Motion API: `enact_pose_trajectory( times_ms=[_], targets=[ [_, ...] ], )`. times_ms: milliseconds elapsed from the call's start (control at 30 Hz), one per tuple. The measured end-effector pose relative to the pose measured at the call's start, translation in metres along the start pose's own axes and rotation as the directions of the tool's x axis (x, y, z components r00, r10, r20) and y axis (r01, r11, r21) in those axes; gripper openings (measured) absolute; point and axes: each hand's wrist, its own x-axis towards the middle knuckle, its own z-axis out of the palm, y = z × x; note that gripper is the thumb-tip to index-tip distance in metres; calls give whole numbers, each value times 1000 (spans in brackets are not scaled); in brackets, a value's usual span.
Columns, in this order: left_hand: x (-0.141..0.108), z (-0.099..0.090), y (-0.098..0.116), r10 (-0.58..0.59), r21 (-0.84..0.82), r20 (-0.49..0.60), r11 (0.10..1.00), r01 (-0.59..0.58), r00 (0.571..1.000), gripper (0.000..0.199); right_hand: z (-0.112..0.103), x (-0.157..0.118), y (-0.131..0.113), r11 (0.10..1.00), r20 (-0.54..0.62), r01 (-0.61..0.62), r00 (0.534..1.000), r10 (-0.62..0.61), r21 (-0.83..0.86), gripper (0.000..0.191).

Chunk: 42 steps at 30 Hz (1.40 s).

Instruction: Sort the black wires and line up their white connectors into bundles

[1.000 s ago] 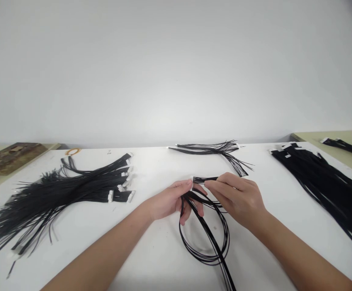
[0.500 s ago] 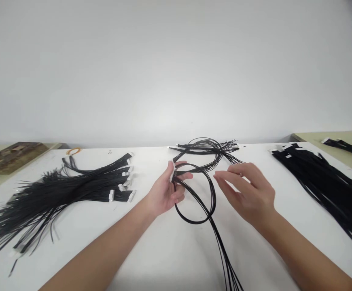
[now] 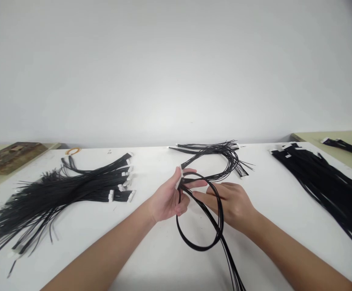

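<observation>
Left hand: this hand [image 3: 168, 200] grips a white plug [image 3: 179, 182] between thumb and fingers, up off the worktop [image 3: 151, 254]; holding it by the plug seems to leave the wires free to spread.
Right hand: this hand [image 3: 232, 204] has bent fingers, with the index reaching toward the plug; whether it pinches any wire, I cannot tell.
Held wires: black, gathered at the left hand, over the middle of the worktop.
Upper loop: this loop [image 3: 221, 177] curves away to the right and back, passing over the loose wires behind.
Lower loop: this loop [image 3: 197, 248] hangs below the left hand and crosses in front of the right fingers, which probably suits reaching in from behind.
Trailing wires: these wires [image 3: 233, 264] run down past the near edge of view, likely too long to stay gathered.
Left pile: this pile [image 3: 73, 184] lies with white plugs mostly toward the middle, perhaps for easy reach.
Right pile: this pile [image 3: 324, 182] has its white ends at the far side, perhaps kept together for order.
Back: loose wires [image 3: 191, 150] lie near the far edge, apart from both piles.
</observation>
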Motion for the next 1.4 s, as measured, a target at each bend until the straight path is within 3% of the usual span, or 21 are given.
enact_pose_trajectory(
  times_ms=[300, 433, 500, 600, 700, 767, 867, 1000, 1100, 1200, 1300, 1400],
  targets=[
    [2, -2, -2, -17, 58, -31, 998, 19, 999, 38, -1, 3, 0, 996, -51, -26, 998, 30, 85, 26],
    [3, -3, -3, -19, 104, -67, 994, 26, 998, 41, -6, 6, -1, 965, 19, -178, 984, 178, 191, 24],
    [3, -3, -3, -17, 116, -89, 993, 27, 996, 44, -12, 10, -1, 906, 104, -304, 953, 286, 293, 25],
    [4, -1, -1, 40, 106, -97, 994, -30, 994, 42, -24, 16, 3, 692, 187, -539, 834, 519, 481, 16],
    [5, 1, 1, 71, 105, -79, 992, -63, 994, 41, -33, 18, 12, 379, 154, -642, 616, 773, 667, 13],
    [5, 1, 1, 59, 109, -71, 993, -51, 996, 43, -37, 18, 20, 230, 117, -582, 497, 860, 780, 15],
    [6, -1, 1, 48, 114, -69, 993, -40, 996, 45, -42, 18, 32, 77, 106, -453, 364, 925, 888, 17],
    [6, -3, 0, 48, 135, -85, 990, -36, 995, 47, -47, 19, 43, -24, 116, -329, 262, 958, 944, 19],
    [6, -2, 1, 41, 146, -92, 989, -27, 995, 47, -47, 18, 48, -42, 106, -251, 246, 964, 967, 21],
    [6, -2, 2, 36, 144, -98, 989, -21, 995, 46, -46, 16, 49, -66, 130, -223, 288, 949, 973, 22],
    [6, -2, 2, 28, 146, -104, 989, -13, 994, 47, -47, 16, 47, -37, 141, -303, 330, 933, 952, 22],
    [6, -3, 1, 28, 154, -106, 988, -11, 994, 47, -47, 16, 42, 54, 114, -429, 357, 927, 902, 22]
  ],
)
